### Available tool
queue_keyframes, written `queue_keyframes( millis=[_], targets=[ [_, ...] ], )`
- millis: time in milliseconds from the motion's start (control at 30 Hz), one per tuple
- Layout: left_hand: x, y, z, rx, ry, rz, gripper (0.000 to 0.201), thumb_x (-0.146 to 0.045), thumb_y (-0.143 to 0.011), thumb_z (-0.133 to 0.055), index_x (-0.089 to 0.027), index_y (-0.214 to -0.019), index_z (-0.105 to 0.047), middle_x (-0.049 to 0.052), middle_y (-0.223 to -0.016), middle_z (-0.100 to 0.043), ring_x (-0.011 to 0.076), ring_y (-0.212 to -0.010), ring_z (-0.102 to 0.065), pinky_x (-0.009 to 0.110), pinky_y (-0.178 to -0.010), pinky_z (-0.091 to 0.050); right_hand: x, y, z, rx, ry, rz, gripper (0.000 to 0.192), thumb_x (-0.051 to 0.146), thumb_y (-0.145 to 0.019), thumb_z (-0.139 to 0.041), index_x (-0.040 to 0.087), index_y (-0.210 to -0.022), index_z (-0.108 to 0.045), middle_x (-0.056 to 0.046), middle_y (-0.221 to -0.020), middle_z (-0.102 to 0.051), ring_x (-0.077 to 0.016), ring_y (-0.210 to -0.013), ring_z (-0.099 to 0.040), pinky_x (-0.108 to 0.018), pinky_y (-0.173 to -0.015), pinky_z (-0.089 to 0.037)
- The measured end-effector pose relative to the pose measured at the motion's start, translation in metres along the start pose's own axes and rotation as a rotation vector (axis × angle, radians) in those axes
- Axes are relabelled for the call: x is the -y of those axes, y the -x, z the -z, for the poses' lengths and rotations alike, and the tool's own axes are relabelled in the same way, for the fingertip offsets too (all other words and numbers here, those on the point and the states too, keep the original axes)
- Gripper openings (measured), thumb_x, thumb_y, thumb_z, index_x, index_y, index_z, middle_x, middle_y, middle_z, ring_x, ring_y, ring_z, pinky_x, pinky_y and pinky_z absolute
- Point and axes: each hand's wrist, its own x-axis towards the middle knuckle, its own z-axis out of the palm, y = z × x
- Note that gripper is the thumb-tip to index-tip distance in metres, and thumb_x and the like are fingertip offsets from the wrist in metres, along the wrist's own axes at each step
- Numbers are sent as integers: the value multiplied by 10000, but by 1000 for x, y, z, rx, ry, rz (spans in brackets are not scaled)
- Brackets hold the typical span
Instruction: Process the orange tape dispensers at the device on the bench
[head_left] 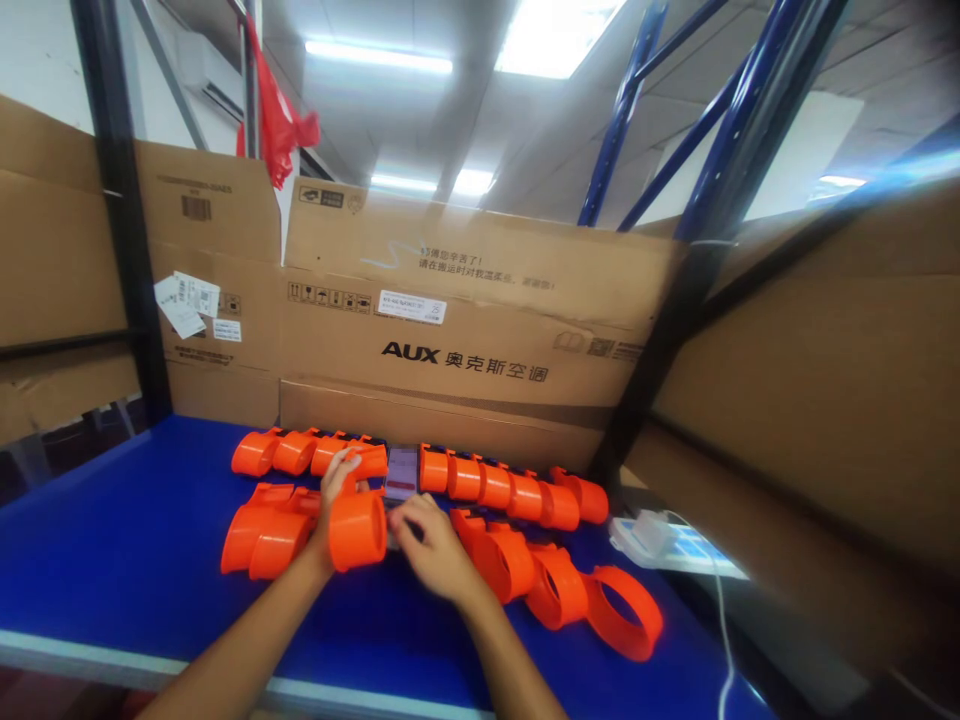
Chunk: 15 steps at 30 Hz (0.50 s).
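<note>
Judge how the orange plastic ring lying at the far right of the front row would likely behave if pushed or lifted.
The orange ring looks like thin-walled moulded plastic, so probably stiff and light for its size. It lies tilted against the neighbouring orange piece on the blue table, so a push would likely slide or tip it, perhaps roll it. Its smooth surface may be slightly slippery.

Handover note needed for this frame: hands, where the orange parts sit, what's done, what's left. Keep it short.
Left hand: gripping one orange ring piece, held just above the blue table.
Right hand: resting on the table beside that piece, fingers at a small dark item I cannot make out.
Done: back row of orange pieces lined up along the cardboard boxes, with a phone in the gap.
Left: looser front pieces, a pair at left and a chain at right. White power strip at far right.
</note>
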Motion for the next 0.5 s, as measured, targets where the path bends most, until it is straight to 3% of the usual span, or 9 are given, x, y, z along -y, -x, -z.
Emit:
queue_keyframes(
  millis=[100,167,233,333,433,500],
  targets=[
    [5,1,-2,-6,-41,0,416,-413,-680,-759,-222,-1007,-589,-15,-795,-624,135,-596,-567,253,-553,-445,-2,0,9,-159,-277,10,398,469,-984,-432,256,-1300,-549,-62,-1087,-620,-207,-944,-581,-346,-846,-455],
    [9,1,-3,-12,-98,-6,458,-433,-685,-756,-221,-1057,-592,-15,-780,-631,137,-577,-565,251,-537,-436,3,3,13,-108,-356,51,571,497,-917,-562,268,-1423,-430,-81,-1228,-597,-229,-1019,-593,-357,-878,-468],
    [13,0,-4,-17,-144,-18,498,-447,-679,-760,-220,-1092,-598,-11,-788,-644,139,-580,-572,252,-550,-445,10,7,14,-2,-366,83,721,464,-826,-703,265,-1449,-403,-95,-1339,-553,-260,-1130,-570,-385,-951,-452],
    [15,1,-4,4,-166,-17,533,-476,-680,-761,-211,-1120,-620,17,-839,-675,166,-649,-618,270,-604,-479,16,8,11,40,-399,75,703,411,-791,-753,258,-1410,-458,-95,-1363,-554,-277,-1199,-550,-420,-1020,-422],
    [14,4,-7,98,-192,19,563,-574,-736,-687,-175,-1132,-651,49,-819,-688,194,-673,-642,291,-610,-491,12,5,7,-93,-510,38,573,456,-840,-685,249,-1348,-519,-86,-1321,-595,-270,-1180,-575,-413,-1006,-448],
    [14,8,-9,163,-274,37,629,-627,-777,-617,-160,-1196,-640,44,-737,-672,200,-615,-628,292,-556,-473,4,2,6,-301,-559,-12,508,521,-866,-619,237,-1284,-571,-79,-1304,-611,-268,-1197,-566,-398,-1003,-458]
  ],
)
